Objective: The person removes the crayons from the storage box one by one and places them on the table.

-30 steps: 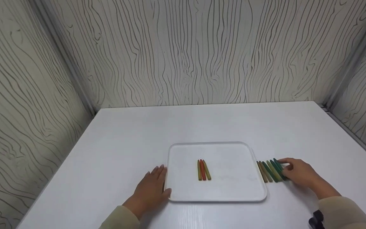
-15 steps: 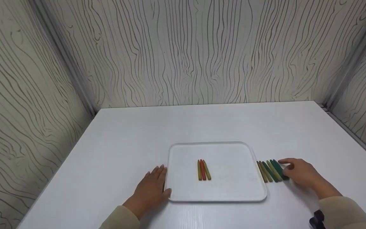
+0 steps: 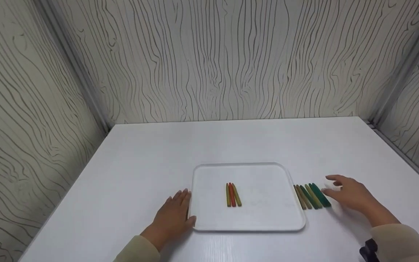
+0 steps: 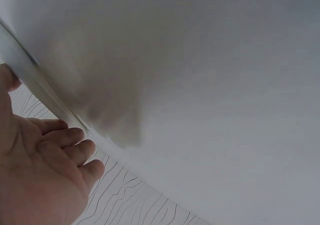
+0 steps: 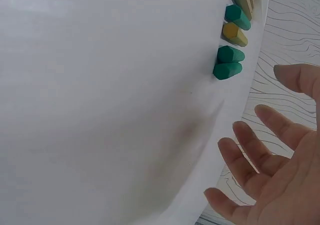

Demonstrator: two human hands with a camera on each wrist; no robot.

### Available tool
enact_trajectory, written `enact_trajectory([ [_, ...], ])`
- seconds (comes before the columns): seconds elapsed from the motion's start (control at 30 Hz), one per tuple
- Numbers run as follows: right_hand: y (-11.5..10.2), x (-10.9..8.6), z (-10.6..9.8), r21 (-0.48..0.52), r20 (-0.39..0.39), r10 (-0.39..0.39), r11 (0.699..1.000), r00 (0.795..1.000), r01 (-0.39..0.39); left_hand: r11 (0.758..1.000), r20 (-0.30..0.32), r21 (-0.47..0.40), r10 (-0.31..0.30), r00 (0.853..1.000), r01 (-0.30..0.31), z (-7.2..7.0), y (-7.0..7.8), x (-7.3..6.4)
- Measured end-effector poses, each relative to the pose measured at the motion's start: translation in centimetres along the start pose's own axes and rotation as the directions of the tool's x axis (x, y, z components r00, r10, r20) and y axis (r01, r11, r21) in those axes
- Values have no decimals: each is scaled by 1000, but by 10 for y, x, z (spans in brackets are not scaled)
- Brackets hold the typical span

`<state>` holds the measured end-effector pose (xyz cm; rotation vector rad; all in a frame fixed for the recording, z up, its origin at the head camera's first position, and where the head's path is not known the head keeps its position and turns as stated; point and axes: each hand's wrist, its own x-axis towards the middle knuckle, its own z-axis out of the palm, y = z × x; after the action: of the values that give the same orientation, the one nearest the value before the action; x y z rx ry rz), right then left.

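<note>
My left hand (image 3: 173, 214) rests flat at the left edge of the white tray (image 3: 267, 223), thumb on its rim; the left wrist view shows this hand (image 4: 47, 160) beside the tray edge. Three hexagonal crayon-like sticks lie in the tray: a red stick (image 3: 232, 194) between two olive ones. Outside the tray's right edge, several similar sticks lie in a slanted row, brown, olive and green. Two green sticks (image 5: 229, 62) end that row, side by side. Just right of them hovers my right hand (image 3: 351, 194), fingers spread and holding nothing.
A white table (image 3: 231, 142) bears everything. Behind it stands a back panel (image 3: 209, 62) with a wood-grain pattern, and a patterned side panel (image 3: 24, 127) rises at the left. Beige sleeves (image 3: 400, 242) cover both wrists.
The outermost green stick has shifted left against the other green one. My right hand has let go of it and drawn back to the right, its fingers spreading. The left hand stays put.
</note>
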<state>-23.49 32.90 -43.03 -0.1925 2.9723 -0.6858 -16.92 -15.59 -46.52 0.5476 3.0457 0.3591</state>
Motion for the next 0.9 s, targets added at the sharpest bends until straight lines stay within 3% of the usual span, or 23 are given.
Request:
enact_trajectory([
  [0.23,-7,-2,3,-134,-54,6,991,999,-13,999,32,-26,-19,999,20,-1,1,0],
  [0.53,-28,2,6,-174,-106,-40,984,994,21,999,34,-14,-30,999,30,1,1,1],
  [0.9,-55,8,13,-165,-105,-75,985,992,57,999,24,-13,-30,999,31,1,1,1],
])
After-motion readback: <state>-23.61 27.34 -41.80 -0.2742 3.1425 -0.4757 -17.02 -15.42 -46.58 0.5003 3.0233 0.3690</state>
